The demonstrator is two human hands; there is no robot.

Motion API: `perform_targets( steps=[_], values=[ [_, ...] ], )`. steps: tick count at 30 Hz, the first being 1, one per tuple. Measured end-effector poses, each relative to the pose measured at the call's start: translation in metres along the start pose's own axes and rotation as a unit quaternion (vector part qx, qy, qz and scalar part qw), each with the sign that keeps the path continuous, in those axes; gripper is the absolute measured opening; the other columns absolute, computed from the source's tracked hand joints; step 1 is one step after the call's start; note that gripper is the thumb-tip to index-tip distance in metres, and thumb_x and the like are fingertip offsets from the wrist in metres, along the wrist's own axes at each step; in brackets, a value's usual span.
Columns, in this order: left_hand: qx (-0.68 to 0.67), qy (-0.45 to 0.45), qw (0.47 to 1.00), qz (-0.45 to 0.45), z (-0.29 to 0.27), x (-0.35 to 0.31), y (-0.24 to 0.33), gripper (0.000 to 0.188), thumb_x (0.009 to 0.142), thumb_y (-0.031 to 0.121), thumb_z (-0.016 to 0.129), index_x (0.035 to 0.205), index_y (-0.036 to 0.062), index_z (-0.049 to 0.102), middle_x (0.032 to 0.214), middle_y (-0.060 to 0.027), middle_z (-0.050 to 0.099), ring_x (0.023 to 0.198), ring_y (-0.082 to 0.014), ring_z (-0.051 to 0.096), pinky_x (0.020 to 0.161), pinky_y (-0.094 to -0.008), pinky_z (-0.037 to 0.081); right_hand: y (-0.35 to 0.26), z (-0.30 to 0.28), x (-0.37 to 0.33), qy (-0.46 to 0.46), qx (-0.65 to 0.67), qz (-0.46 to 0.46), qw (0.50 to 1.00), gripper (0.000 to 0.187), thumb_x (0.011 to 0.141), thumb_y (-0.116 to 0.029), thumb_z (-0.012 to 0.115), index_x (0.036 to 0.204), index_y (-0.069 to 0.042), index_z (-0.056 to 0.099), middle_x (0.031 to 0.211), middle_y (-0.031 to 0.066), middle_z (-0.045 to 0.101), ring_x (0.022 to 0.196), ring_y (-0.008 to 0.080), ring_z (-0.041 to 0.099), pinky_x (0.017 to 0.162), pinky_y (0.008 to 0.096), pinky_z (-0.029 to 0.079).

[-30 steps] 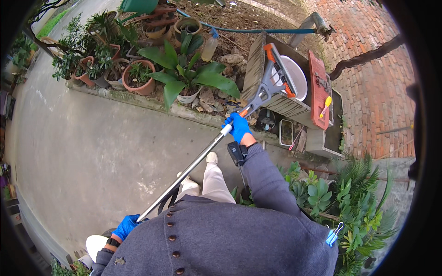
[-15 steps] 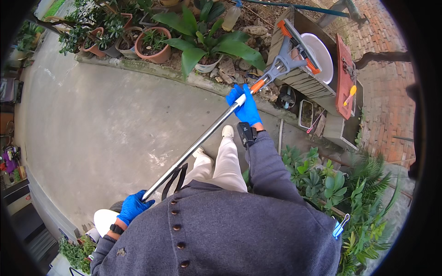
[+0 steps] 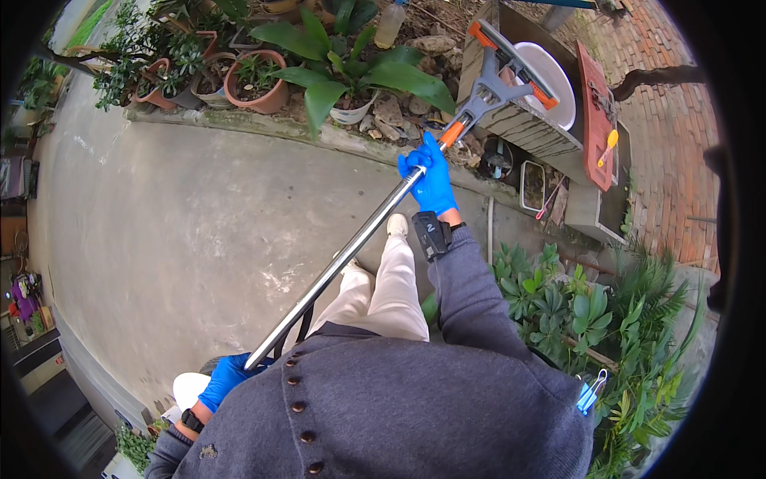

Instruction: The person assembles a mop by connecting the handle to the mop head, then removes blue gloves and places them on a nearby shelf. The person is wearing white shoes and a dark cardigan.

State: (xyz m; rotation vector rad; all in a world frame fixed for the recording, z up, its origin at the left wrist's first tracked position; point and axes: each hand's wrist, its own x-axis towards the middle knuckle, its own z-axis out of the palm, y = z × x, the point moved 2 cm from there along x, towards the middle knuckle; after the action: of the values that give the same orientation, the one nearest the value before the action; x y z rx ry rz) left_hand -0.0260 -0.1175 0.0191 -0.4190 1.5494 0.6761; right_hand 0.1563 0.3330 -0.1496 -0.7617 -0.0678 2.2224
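Slanting across the view is a long-handled squeegee [image 3: 335,267] with a shiny metal pole, a grey forked frame and a wide head with orange ends. My right hand [image 3: 432,182], in a blue glove, is closed around the upper pole just below the orange collar. Near the lower end of the pole, my left hand [image 3: 227,382], gloved in blue too, grips it beside my waist; part of that hand is hidden by the jacket. The head of the squeegee is raised in front of a white basin [image 3: 558,92] set in a concrete sink [image 3: 523,128].
Potted plants [image 3: 255,80] and a broad-leaved plant [image 3: 351,76] line the raised bed ahead. A red board [image 3: 592,120] with a yellow-handled brush [image 3: 609,148] lies beside the sink. Leafy shrubs [image 3: 586,315] grow close on my right. Concrete paving [image 3: 175,239] spreads to the left.
The squeegee has shifted slightly left, its head still up by the basin. My left hand has moved a little lower in the view, and both hands keep their grip.
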Motion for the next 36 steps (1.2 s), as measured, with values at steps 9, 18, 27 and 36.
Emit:
perform_targets(
  steps=[9, 18, 27, 36],
  values=[
    [0.295, 0.058, 0.94, 0.161, -0.011, 0.005, 0.007, 0.017, 0.089, 0.005, 0.062, 0.102, 0.0072, 0.073, 0.082, -0.0089, 0.071, 0.077, -0.0101, 0.063, 0.069, -0.0282, 0.05, 0.002, 0.013, -0.014, 0.036, 0.001, -0.021, 0.999, 0.04, 0.095, -0.028, 0.061, 0.064, -0.019, 0.037, 0.052, -0.0067, 0.032, 0.047, 0.0098, 0.04, 0.073, 0.0359, 0.055],
    [0.487, 0.193, 0.826, 0.208, 0.016, -0.018, 0.03, 0.017, 0.089, 0.004, 0.063, 0.101, 0.0077, 0.074, 0.082, -0.0091, 0.072, 0.075, -0.01, 0.061, 0.068, -0.0285, 0.049, 0.003, 0.015, -0.014, 0.09, -0.056, -0.058, 0.993, 0.039, 0.091, -0.03, 0.066, 0.063, -0.019, 0.04, 0.053, -0.0027, 0.039, 0.048, 0.0133, 0.044, 0.082, 0.0375, 0.055],
    [0.124, -0.005, 0.991, 0.049, 0.033, -0.043, 0.039, 0.015, 0.085, 0.001, 0.068, 0.099, -0.004, 0.069, 0.094, -0.0074, 0.07, 0.083, -0.0108, 0.063, 0.073, -0.0269, 0.052, -0.007, 0.001, -0.007, -0.209, 0.195, 0.061, 0.956, 0.041, 0.098, -0.025, 0.056, 0.063, -0.018, 0.035, 0.051, -0.0065, 0.029, 0.045, 0.0075, 0.033, 0.06, 0.0267, 0.046],
    [0.241, 0.067, 0.962, 0.107, 0.021, -0.014, 0.022, 0.017, 0.087, 0.008, 0.065, 0.102, 0.002, 0.071, 0.089, -0.0061, 0.071, 0.082, -0.015, 0.066, 0.074, -0.0292, 0.052, -0.013, 0.017, -0.013, 0.032, 0.01, -0.051, 0.998, 0.034, 0.094, -0.028, 0.062, 0.069, -0.016, 0.042, 0.052, -0.0023, 0.037, 0.048, 0.0139, 0.043, 0.071, 0.0376, 0.054]
  ],
)
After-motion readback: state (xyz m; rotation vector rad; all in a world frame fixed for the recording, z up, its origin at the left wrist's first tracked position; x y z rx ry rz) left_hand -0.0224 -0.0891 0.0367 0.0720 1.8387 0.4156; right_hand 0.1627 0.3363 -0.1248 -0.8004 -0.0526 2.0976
